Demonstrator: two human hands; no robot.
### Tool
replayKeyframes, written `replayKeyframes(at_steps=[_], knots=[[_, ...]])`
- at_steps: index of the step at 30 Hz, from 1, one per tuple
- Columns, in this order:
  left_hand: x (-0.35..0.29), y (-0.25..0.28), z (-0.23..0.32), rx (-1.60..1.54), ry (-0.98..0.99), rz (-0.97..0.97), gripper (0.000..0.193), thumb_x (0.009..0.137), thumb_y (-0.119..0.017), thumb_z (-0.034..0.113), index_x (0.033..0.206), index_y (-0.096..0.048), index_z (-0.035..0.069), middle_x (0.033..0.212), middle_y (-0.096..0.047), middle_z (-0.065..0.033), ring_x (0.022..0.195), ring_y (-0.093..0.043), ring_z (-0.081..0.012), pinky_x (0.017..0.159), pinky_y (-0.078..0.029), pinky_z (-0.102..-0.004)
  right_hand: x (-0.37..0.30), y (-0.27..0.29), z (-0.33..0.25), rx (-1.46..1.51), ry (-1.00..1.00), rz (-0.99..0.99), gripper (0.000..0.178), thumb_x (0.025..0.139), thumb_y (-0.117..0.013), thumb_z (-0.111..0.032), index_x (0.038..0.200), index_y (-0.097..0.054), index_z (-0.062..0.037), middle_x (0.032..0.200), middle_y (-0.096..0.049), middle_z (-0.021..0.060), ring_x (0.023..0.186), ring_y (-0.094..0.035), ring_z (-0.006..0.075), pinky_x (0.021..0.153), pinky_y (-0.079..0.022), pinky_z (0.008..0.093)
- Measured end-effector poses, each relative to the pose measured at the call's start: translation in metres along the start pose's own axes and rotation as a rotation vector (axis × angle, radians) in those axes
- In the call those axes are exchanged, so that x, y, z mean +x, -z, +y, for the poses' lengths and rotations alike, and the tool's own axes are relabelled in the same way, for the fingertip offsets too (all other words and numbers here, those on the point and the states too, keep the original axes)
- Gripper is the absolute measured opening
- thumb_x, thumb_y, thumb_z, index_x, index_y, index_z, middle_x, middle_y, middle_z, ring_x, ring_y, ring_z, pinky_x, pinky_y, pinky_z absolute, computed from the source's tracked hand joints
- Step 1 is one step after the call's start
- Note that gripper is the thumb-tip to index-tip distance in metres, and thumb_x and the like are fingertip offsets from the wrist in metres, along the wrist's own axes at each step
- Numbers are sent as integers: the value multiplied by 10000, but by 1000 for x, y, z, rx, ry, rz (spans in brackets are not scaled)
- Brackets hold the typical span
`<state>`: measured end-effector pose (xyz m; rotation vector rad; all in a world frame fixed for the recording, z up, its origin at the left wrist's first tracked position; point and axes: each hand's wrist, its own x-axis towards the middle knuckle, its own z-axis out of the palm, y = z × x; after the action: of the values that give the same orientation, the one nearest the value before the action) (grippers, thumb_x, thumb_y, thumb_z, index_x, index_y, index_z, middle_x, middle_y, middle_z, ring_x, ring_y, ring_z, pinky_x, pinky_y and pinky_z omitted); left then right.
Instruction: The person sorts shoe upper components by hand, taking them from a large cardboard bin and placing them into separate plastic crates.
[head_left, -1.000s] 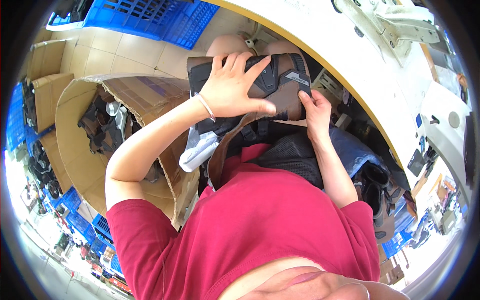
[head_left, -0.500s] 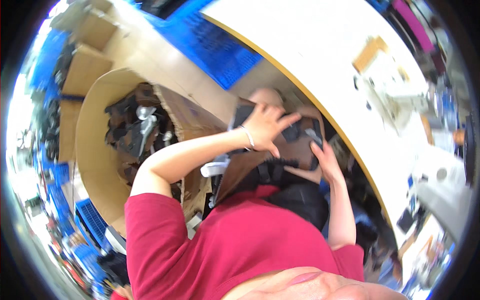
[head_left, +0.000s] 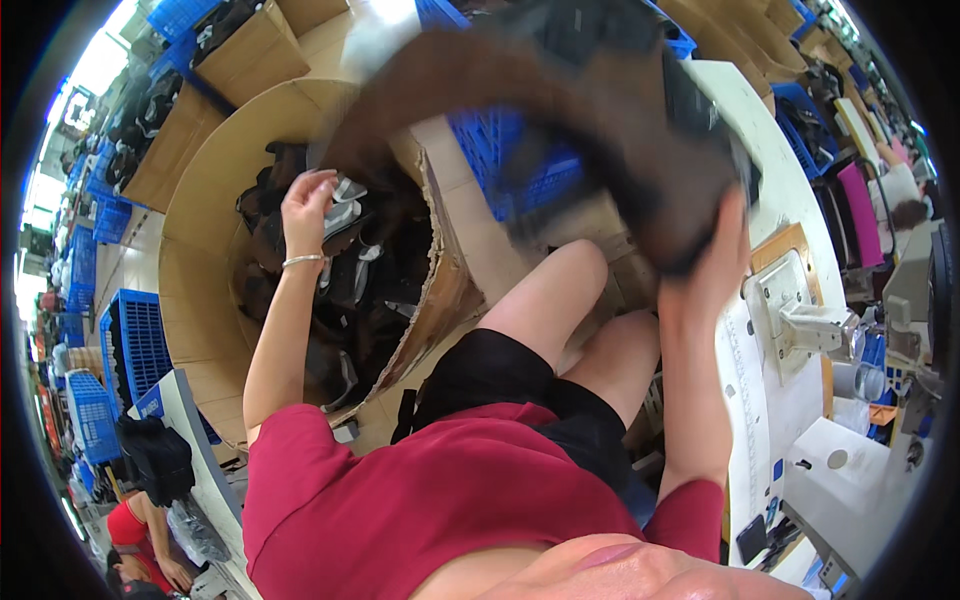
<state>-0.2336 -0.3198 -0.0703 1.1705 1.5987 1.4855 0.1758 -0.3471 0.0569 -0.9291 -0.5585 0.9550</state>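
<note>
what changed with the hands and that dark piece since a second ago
The left hand let go of the dark piece and swung out left over the cardboard box of dark parts. The right hand kept its hold and lifted the piece, now blurred, up from the lap toward the white table. The person stays seated, box beside them.

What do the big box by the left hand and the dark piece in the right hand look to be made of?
Big box: corrugated cardboard, matte brown, torn ragged front edge. Dark piece held by the right hand: too blurred to tell, probably soft fabric or leather-like sheet. The left hand reaches into the box.
</note>
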Motion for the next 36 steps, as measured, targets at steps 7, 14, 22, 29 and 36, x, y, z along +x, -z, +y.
replayKeyframes(at_steps=[7, 14, 22, 29, 36], knots=[[-30, 19, -148, 434, 594, -492, 345, 875, -645, 262, 1185, -627, 112, 1002, -638, -9, 851, -581, -115, 729, -500, -303, 144, -133, 81, -52, -21, -569, 384, 966, -555, -234, 1262, -519, 8, 1144, -622, 89, 1054, -580, 171, 936, -449, 304], [-52, 59, -282, 1009, 651, -397, 599, 809, -716, 368, 1241, -551, -13, 1259, -574, -202, 1230, -501, -372, 1003, -431, -404, 32, 29, 157, -606, -458, -718, 267, 980, -521, -195, 1131, -637, -8, 957, -647, 29, 845, -583, 104, 753, -469, 247], [77, 34, -305, -852, 1116, 994, 501, 842, -706, 373, 1092, -579, -42, 951, -652, -174, 691, -653, -269, 531, -554, -377, -54, 190, 124, -663, -771, -246, 232, 983, -520, -144, 1156, -620, -27, 981, -668, 49, 835, -604, 97, 783, -495, 242], [75, 52, -246, -239, 591, 931, 122, 797, -679, 27, 696, -622, -8, 594, -595, -78, 434, -519, -165, 393, -384, -316, -91, 218, 105, -531, -755, -108, 219, 981, -527, -144, 1147, -620, -35, 958, -663, 57, 814, -601, 108, 787, -505, 252], [5, 139, -44, -249, 129, 460, 200, 802, -669, 65, 629, -570, 86, 576, -536, 10, 468, -485, -68, 442, -373, -211, -70, 163, 113, -581, -621, -349, 212, 983, -519, -136, 1128, -630, -28, 955, -660, 43, 838, -596, 96, 804, -481, 237]])
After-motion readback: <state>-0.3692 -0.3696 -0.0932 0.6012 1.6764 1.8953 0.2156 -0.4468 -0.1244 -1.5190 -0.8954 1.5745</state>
